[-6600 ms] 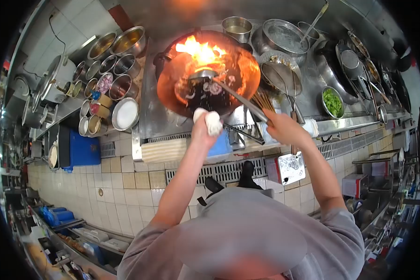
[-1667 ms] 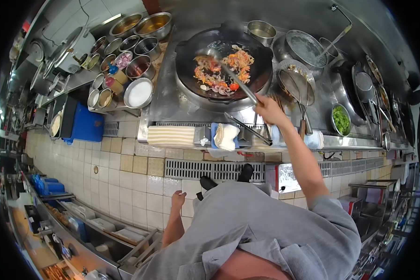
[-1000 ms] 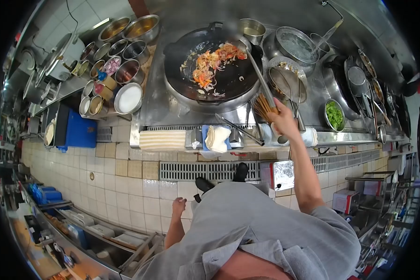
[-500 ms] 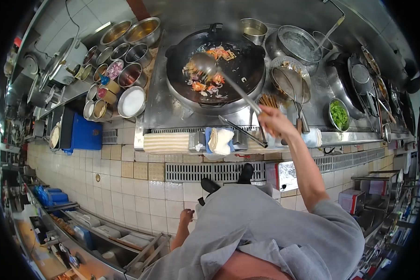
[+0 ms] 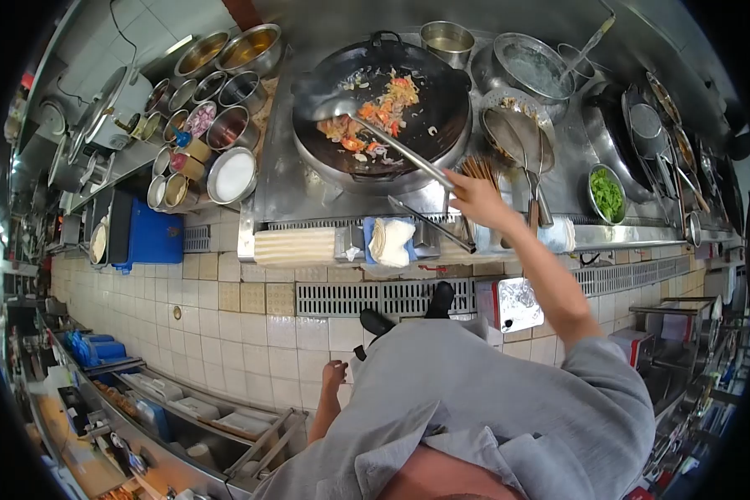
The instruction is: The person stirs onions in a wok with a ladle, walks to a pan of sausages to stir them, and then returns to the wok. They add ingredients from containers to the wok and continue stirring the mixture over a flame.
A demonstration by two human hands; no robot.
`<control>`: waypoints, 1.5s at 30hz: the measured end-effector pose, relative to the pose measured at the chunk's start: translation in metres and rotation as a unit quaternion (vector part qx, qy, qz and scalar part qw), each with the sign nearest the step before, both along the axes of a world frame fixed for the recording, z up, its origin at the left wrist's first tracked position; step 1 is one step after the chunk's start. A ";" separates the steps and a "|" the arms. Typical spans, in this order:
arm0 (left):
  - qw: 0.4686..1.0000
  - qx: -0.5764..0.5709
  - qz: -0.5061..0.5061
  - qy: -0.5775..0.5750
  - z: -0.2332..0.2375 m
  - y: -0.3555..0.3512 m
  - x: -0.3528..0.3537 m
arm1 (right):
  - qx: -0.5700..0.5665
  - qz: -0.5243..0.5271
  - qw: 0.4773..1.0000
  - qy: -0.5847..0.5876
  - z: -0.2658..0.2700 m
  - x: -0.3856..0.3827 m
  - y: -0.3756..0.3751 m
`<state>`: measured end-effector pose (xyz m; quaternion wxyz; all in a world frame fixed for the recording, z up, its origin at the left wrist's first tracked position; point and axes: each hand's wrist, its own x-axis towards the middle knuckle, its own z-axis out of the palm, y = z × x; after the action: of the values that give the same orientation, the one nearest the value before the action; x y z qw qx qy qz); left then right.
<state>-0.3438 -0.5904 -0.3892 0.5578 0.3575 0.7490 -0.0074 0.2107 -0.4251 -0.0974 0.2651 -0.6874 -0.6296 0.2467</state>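
Observation:
My right hand (image 5: 480, 200) is closed round the handle end of a long metal ladle (image 5: 402, 148). The ladle's bowl rests at the left part of a large black wok (image 5: 442, 108), beside a mix of orange, red and pale food pieces (image 5: 385, 112). Light steam or blur shows near the bowl. Low at my side hangs my left hand (image 5: 335, 374), away from the stove; its fingers look curled, but the view is too small to show whether they are closed.
Metal pots and a white-filled bowl (image 5: 232, 176) stand left of the wok. To the right are strainers (image 5: 515, 137), a water pot (image 5: 533, 68) and a bowl of greens (image 5: 607, 197). Folded cloths (image 5: 391, 242) lie along the front edge. A blue bin (image 5: 155, 236) stands at left.
The ladle's bowl has moved left in the wok, and my right hand has shifted slightly left and up. The food is now gathered in a longer band.

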 end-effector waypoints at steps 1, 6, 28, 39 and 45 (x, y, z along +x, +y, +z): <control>1.000 0.014 0.005 -0.006 0.002 0.005 0.002 | -0.063 -0.001 0.997 -0.033 0.032 0.008 -0.021; 0.998 0.030 0.037 -0.038 -0.007 0.006 0.003 | -0.022 -0.030 0.961 -0.274 0.092 0.030 -0.106; 0.999 0.030 0.000 -0.036 -0.012 0.010 -0.005 | -0.080 -0.165 0.927 0.328 0.036 -0.050 -0.044; 0.976 0.037 -0.215 -0.011 -0.033 -0.032 -0.049 | -0.051 -0.170 0.937 0.301 0.025 -0.054 -0.016; 1.000 -0.006 -0.015 -0.010 0.002 -0.003 -0.027 | -0.149 -0.203 0.822 0.511 0.060 -0.068 -0.076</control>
<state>-0.3705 -0.5936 -0.3868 0.5670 0.3653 0.7381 -0.0165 0.1427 -0.5006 -0.0370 0.4873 -0.6062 -0.2052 0.5941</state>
